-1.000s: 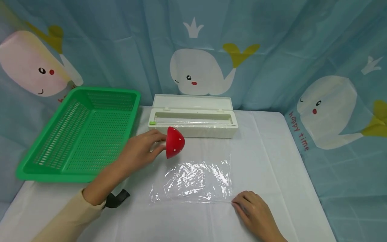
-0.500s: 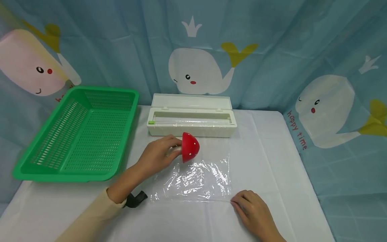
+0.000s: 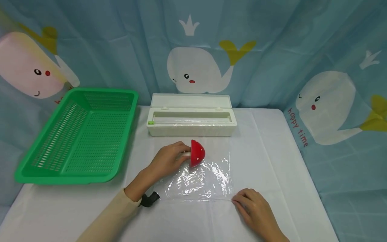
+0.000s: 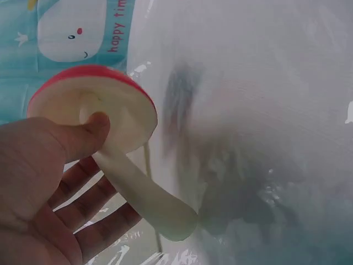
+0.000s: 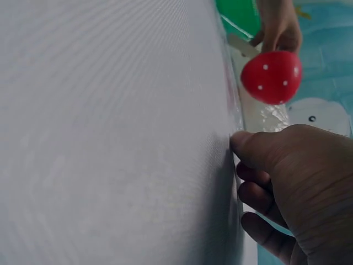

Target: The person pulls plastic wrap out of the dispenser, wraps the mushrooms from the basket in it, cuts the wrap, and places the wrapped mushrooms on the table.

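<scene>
A toy mushroom with a red, white-dotted cap (image 3: 198, 153) and a cream stem (image 4: 149, 199) lies sideways in my left hand (image 3: 166, 163). Thumb and fingers pinch it where stem meets cap, over the upper part of a sheet of clear plastic wrap (image 3: 211, 178). Its cap points right, and the pale underside of the cap faces the left wrist camera. At the sheet's near right corner, my right hand (image 3: 254, 208) pinches the film between thumb and forefinger, low at the table. In the right wrist view, that thumb (image 5: 248, 144) sits on the film's edge.
Behind the film stands a white wrap dispenser (image 3: 191, 130) with its lid (image 3: 191, 101) raised; the film runs forward from it. A green plastic basket (image 3: 69, 178) is at the left. A blue whale-print curtain (image 3: 272, 67) rises behind the white-clothed table (image 3: 290, 188).
My left hand has carried the mushroom rightward and toward me, from near the dispenser's front to above the plastic wrap. The right hand keeps its hold on the film's corner.
</scene>
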The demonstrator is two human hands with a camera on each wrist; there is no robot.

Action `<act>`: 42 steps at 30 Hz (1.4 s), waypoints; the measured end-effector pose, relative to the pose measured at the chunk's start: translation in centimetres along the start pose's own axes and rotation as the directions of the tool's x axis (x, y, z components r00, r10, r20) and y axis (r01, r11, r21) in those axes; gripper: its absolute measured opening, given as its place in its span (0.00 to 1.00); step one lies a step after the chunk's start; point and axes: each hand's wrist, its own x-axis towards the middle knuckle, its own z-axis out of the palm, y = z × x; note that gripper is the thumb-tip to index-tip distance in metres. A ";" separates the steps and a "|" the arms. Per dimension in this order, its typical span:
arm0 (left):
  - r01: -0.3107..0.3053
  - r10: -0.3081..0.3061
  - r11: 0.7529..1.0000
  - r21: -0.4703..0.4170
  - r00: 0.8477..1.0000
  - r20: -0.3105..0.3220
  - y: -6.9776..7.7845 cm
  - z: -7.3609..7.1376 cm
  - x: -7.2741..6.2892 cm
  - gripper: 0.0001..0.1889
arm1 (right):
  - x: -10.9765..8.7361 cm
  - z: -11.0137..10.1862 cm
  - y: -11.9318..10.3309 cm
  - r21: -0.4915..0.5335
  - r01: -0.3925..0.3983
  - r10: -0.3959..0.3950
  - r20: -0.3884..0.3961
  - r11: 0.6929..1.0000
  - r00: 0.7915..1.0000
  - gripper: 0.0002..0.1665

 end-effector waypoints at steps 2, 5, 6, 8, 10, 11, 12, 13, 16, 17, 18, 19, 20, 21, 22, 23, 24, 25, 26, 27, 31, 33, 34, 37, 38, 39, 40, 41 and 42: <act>-0.006 0.006 1.000 0.013 1.000 0.017 -0.2 0.4 0.1 0.18 | 0.1 0.0 0.0 0.009 0.006 -0.006 -0.004 1.000 1.000 0.02; -0.021 0.020 0.999 0.029 0.999 0.025 -0.2 0.9 0.2 0.19 | 0.3 0.0 0.0 0.003 0.010 -0.010 -0.002 1.000 1.000 0.04; -0.023 0.022 0.999 0.032 1.000 0.023 -0.3 1.0 0.2 0.19 | 0.4 0.0 0.0 0.007 0.006 -0.006 0.000 1.000 1.000 0.06; -0.030 0.030 0.999 0.036 1.000 0.010 -0.2 1.2 0.3 0.19 | 0.5 0.0 0.0 -0.001 -0.003 0.003 0.010 1.000 1.000 0.07; -0.027 0.027 0.999 0.038 1.000 0.014 -0.2 1.5 0.3 0.18 | 0.5 0.0 0.0 0.009 -0.005 0.005 0.010 1.000 1.000 0.11; -0.031 0.031 0.999 0.039 0.999 0.018 -0.2 1.6 0.3 0.18 | 0.5 0.0 0.0 0.010 -0.005 0.005 0.012 1.000 1.000 0.12; -0.038 0.037 0.998 0.043 0.999 0.023 -0.2 1.8 0.3 0.18 | 0.5 0.0 0.0 0.007 -0.010 0.010 0.018 1.000 1.000 0.12; -0.046 0.045 0.998 0.045 0.999 0.030 -0.2 1.9 0.3 0.17 | 0.5 0.0 0.0 0.005 -0.011 0.011 0.018 1.000 1.000 0.11; -0.069 0.067 0.996 0.054 0.997 0.045 -0.2 2.1 0.3 0.17 | 0.7 -0.1 0.0 0.001 -0.010 0.010 0.007 1.000 1.000 0.11; -0.073 0.070 0.996 0.056 0.996 0.047 -0.2 2.1 0.3 0.17 | 0.7 -0.1 0.0 0.005 -0.009 0.009 0.001 1.000 1.000 0.11; -0.071 0.068 0.996 0.059 0.996 0.049 -0.2 2.0 0.3 0.18 | 0.8 -0.1 0.0 0.004 -0.007 0.007 -0.004 1.000 1.000 0.12; -0.064 0.060 0.996 0.061 0.997 0.051 -0.2 2.0 0.3 0.18 | 0.9 -0.1 0.0 0.005 -0.003 0.003 -0.010 1.000 1.000 0.13; -0.056 0.053 0.997 0.060 0.997 0.053 -0.2 1.9 0.3 0.19 | 0.9 -0.1 0.0 0.004 0.003 -0.003 -0.016 1.000 1.000 0.14; -0.048 0.045 0.997 0.057 0.998 0.054 -0.2 1.8 0.2 0.19 | 1.0 0.0 0.0 0.007 0.003 -0.003 -0.016 1.000 1.000 0.14; -0.039 0.036 0.998 0.055 0.998 0.056 -0.2 1.8 0.2 0.20 | 1.1 0.0 0.0 0.003 0.008 -0.008 -0.019 1.000 1.000 0.14; -0.034 0.030 0.998 0.052 0.998 0.058 -0.2 1.8 0.2 0.20 | 1.1 0.0 0.0 0.001 0.008 -0.008 -0.016 1.000 1.000 0.14; -0.030 0.028 0.998 0.046 0.998 0.060 -0.1 1.7 0.2 0.21 | 1.0 -0.1 -0.1 -0.004 0.004 -0.005 -0.015 1.000 1.000 0.14; -0.028 0.026 0.999 0.036 0.998 0.061 -0.1 1.8 0.1 0.21 | 1.0 -0.1 -0.1 -0.004 0.000 0.000 -0.014 1.000 1.000 0.13; -0.027 0.025 0.999 0.028 0.998 0.063 0.0 1.8 0.1 0.21 | 0.9 -0.1 -0.1 -0.004 -0.008 0.008 -0.009 1.000 1.000 0.13; -0.025 0.023 0.999 0.020 0.998 0.066 0.0 1.8 0.1 0.21 | 0.8 -0.2 -0.1 -0.001 -0.020 0.020 -0.001 1.000 1.000 0.12; -0.019 0.018 1.000 0.014 0.997 0.069 0.0 2.1 -0.2 0.21 | 0.4 -0.3 0.0 0.018 -0.055 0.055 0.027 0.998 0.998 0.12; -0.020 0.018 1.000 0.020 0.998 0.061 -0.1 2.2 -0.4 0.21 | 0.3 -0.2 0.0 0.029 -0.060 0.059 0.034 0.998 0.998 0.13; -0.020 0.019 0.999 0.025 0.998 0.056 -0.3 2.2 -0.4 0.21 | 0.3 -0.1 -0.1 0.035 -0.057 0.056 0.033 0.998 0.998 0.13; -0.030 0.029 0.999 0.023 0.999 0.039 -0.7 2.1 -0.8 0.21 | 0.5 -0.1 -0.2 0.037 -0.054 0.053 0.029 0.998 0.998 0.13; -0.033 0.032 0.999 0.020 0.999 0.035 -0.9 2.1 -0.9 0.21 | 0.5 -0.1 -0.2 0.030 -0.057 0.056 0.033 0.998 0.998 0.13; -0.033 0.033 0.999 0.017 0.999 0.032 -1.0 2.0 -1.0 0.21 | 0.6 -0.2 -0.2 0.029 -0.057 0.056 0.031 0.998 0.998 0.13; -0.038 0.037 0.999 0.013 0.999 0.025 -1.2 2.0 -1.1 0.21 | 0.6 -0.2 -0.3 0.028 -0.058 0.057 0.030 0.998 0.998 0.13; -0.041 0.040 0.999 0.009 0.999 0.020 -1.3 2.0 -1.2 0.21 | 0.6 -0.2 -0.3 0.029 -0.059 0.058 0.030 0.998 0.998 0.13; -0.042 0.042 0.999 0.006 0.999 0.015 -1.4 1.9 -1.3 0.21 | 0.7 -0.2 -0.3 0.029 -0.059 0.058 0.029 0.998 0.998 0.13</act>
